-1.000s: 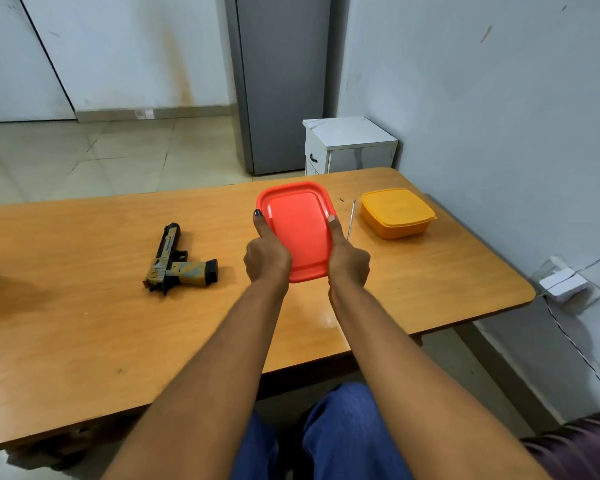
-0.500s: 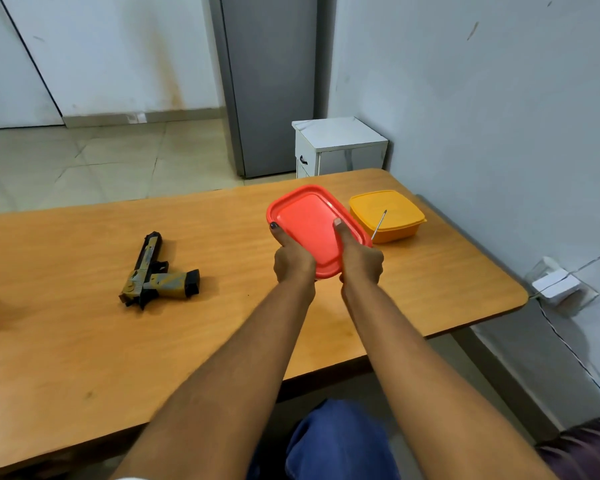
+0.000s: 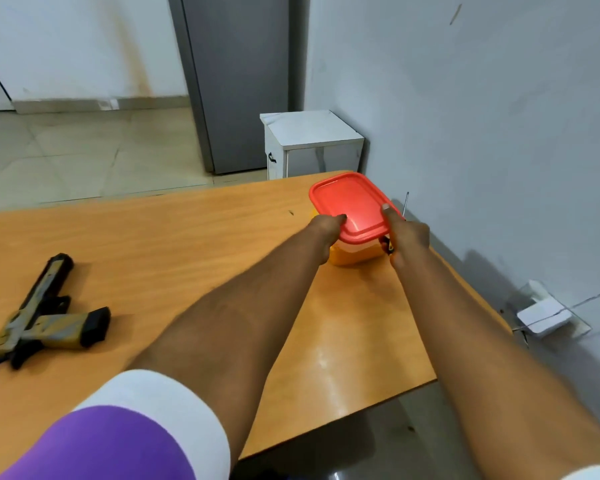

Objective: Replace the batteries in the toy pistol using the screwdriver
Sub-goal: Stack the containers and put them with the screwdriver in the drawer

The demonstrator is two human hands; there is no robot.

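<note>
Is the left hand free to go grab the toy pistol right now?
Probably not yet. The left hand is gripping the red lid over the yellow box. The pistol lies in the open on the table with nothing between.

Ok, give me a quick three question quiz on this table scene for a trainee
1. True or false: the toy pistol lies untouched on the table.
2. What sits under the red lid? A) yellow container B) white cabinet C) pistol
3. Which hand holds the screwdriver?

Key:
1. True.
2. A, the yellow container.
3. The right hand, which also holds the lid with the left hand.
</note>
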